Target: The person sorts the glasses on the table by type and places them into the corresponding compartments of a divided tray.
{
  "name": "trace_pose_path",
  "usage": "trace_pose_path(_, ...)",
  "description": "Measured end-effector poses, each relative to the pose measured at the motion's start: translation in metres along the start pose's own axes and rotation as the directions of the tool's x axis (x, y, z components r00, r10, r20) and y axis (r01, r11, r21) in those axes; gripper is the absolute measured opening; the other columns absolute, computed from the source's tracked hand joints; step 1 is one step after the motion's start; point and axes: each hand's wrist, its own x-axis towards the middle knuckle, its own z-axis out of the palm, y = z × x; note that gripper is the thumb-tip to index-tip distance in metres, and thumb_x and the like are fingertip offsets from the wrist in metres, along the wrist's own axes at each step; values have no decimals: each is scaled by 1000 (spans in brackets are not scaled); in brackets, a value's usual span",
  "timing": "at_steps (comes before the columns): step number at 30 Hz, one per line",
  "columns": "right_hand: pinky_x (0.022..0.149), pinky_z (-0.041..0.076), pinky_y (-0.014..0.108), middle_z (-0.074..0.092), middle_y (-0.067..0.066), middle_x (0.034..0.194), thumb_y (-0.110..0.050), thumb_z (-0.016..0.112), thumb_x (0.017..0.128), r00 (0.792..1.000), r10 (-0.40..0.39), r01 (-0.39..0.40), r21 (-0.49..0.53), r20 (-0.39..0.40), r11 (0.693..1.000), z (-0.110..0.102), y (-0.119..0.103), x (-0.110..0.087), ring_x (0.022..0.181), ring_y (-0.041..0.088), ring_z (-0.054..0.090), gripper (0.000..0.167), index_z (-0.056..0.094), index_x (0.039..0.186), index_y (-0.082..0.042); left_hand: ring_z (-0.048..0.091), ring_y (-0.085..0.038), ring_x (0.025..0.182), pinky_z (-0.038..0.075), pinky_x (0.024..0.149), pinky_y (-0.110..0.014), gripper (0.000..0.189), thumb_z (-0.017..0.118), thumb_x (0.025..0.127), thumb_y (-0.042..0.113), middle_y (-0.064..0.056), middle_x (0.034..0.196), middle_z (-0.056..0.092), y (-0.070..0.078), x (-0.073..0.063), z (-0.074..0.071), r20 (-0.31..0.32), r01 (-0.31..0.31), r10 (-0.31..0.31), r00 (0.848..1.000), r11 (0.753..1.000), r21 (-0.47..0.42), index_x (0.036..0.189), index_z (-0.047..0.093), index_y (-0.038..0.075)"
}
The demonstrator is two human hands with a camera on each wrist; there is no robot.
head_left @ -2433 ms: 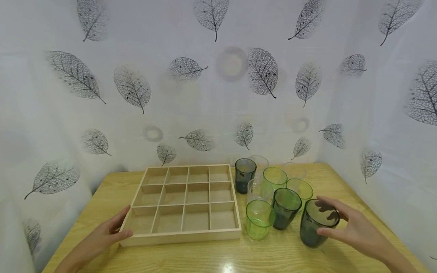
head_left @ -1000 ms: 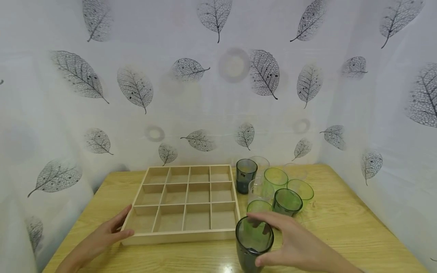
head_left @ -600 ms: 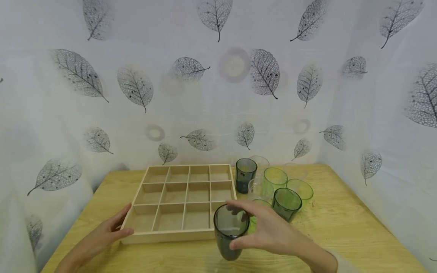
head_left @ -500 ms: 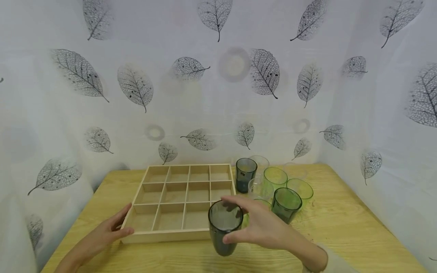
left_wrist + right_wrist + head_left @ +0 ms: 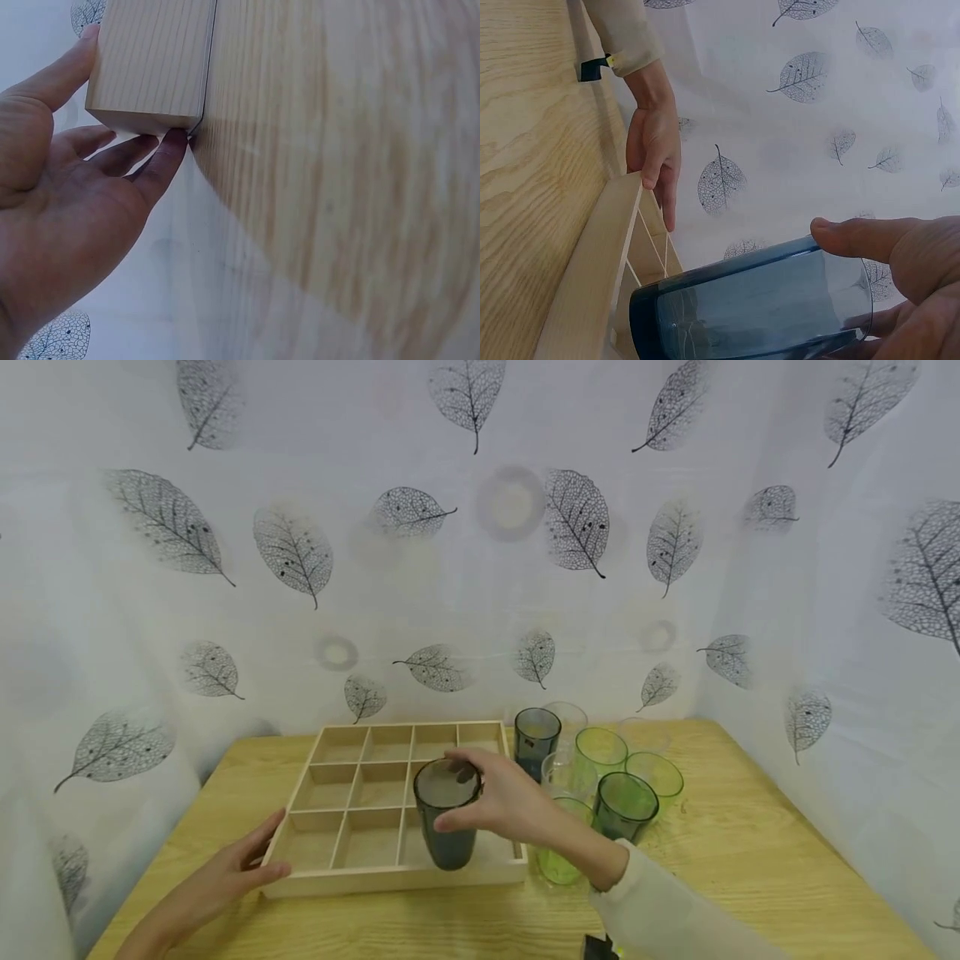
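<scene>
My right hand (image 5: 513, 802) grips a dark grey drinking glass (image 5: 447, 822) near its rim, thumb at the front and fingers behind. Upright, the glass overlaps the front row of a pale wooden compartment box (image 5: 390, 880), third cell from the left, in the head view. The right wrist view shows the smoky, see-through glass (image 5: 750, 300) with its thick base towards the box. At the box's front left corner my left hand (image 5: 213, 881) holds on. In the left wrist view, its thumb lies on one wall and its fingertips (image 5: 169, 154) press the adjoining one.
Right of the box stand several glasses: a dark grey one (image 5: 536, 739), a dark green one (image 5: 625, 802), light green ones (image 5: 558, 865) and clear ones. A leaf-printed white curtain (image 5: 480, 602) hangs behind the wooden table (image 5: 720, 827). A small black object (image 5: 597, 947) shows by the right sleeve.
My right hand has carried the dark grey glass from the table's right side leftward past the light green glass, then up over the box's front row. The left hand has stayed on the corner.
</scene>
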Motion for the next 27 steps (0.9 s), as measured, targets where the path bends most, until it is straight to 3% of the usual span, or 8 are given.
trace_pose_path(6,96,52,42,65,8,129,-30,91,80,998,63,-63,4,-20,998,4,-3,31,118,25,61,83,52,149,-4,16,-57,148,44,90,-14,85,57,108,23,-33,166,0,0,-1,-2,17,48,-48,999,999,-8,165,-2,2)
trace_pose_path(15,102,50,44,57,16,143,-23,90,82,988,149,-146,52,-52,988,2,-4,67,129,32,56,88,45,154,-1,10,-57,148,42,91,-13,84,56,109,25,-31,167,-4,3,2,-4,40,45,-45,998,999,4,165,-3,3)
trace_pose_path(27,103,49,46,57,15,146,-30,88,84,973,189,-197,-55,-130,979,10,-3,122,132,34,55,87,45,155,-5,9,-59,147,42,89,-13,85,57,108,23,-33,166,-5,2,1,-5,44,49,-48,998,999,-5,165,-3,2)
